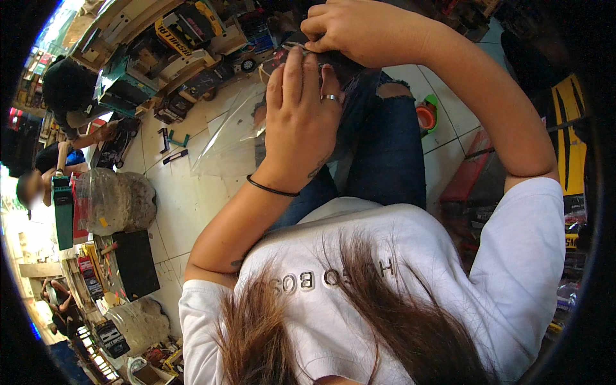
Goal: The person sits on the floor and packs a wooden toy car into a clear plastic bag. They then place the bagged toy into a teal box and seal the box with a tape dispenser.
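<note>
My left hand, with a ring and a black wristband, lies with its fingers pressed over a dark item held above my knees. At the top edge of that item my right hand curls its fingers and pinches it. A clear plastic sheet hangs from the item down to the left, over the tiled floor. Most of the dark item is hidden by both hands. Blue torn jeans and a white T-shirt fill the space below.
Boxed toy cars are stacked along the top left. Small tools lie on the white tiles. A plastic-wrapped bundle and a black box sit at left near other people. An orange-green tub and a red box are at right.
</note>
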Action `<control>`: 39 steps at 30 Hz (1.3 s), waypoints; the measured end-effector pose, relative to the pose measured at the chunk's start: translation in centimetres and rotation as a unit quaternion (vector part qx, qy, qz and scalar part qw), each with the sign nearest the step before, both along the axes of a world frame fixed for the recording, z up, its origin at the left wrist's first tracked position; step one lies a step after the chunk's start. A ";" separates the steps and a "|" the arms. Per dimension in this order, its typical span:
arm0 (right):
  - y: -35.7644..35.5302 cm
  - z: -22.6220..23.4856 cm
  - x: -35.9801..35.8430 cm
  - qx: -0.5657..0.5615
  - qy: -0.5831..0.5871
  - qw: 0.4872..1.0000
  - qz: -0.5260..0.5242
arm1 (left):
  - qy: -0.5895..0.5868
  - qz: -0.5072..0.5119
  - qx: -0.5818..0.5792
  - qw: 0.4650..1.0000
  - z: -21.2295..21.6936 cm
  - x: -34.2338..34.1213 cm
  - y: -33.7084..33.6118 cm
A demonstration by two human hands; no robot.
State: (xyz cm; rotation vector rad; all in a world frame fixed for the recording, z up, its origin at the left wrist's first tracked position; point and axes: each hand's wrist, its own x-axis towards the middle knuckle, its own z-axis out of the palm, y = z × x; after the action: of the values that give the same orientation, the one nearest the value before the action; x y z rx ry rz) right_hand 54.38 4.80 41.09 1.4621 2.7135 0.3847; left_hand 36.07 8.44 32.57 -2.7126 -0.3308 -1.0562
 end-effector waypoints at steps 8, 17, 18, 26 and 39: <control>0.0 0.8 -0.9 -0.006 0.018 1.000 -0.012 | 0.014 0.018 0.002 1.000 -0.2 0.1 0.5; -13.4 -17.9 14.0 0.260 0.156 0.625 -0.719 | -0.010 -0.036 -0.019 0.999 -0.3 0.1 0.7; -16.2 -23.2 15.7 0.100 0.198 0.539 -0.813 | -0.007 -0.035 -0.016 0.999 -0.4 0.0 0.7; -21.7 -46.4 20.1 0.027 0.487 0.253 -0.836 | -0.005 -0.035 0.007 0.999 -0.8 0.3 0.7; -2.6 5.5 1.8 0.216 0.241 0.919 -0.226 | -0.043 -0.028 0.023 0.998 -1.5 0.1 1.0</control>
State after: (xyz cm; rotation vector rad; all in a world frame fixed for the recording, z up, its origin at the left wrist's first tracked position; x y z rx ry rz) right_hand 56.16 2.17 46.59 2.5362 2.5763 0.7079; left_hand 36.21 9.41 31.04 -2.6543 -0.2429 -1.1840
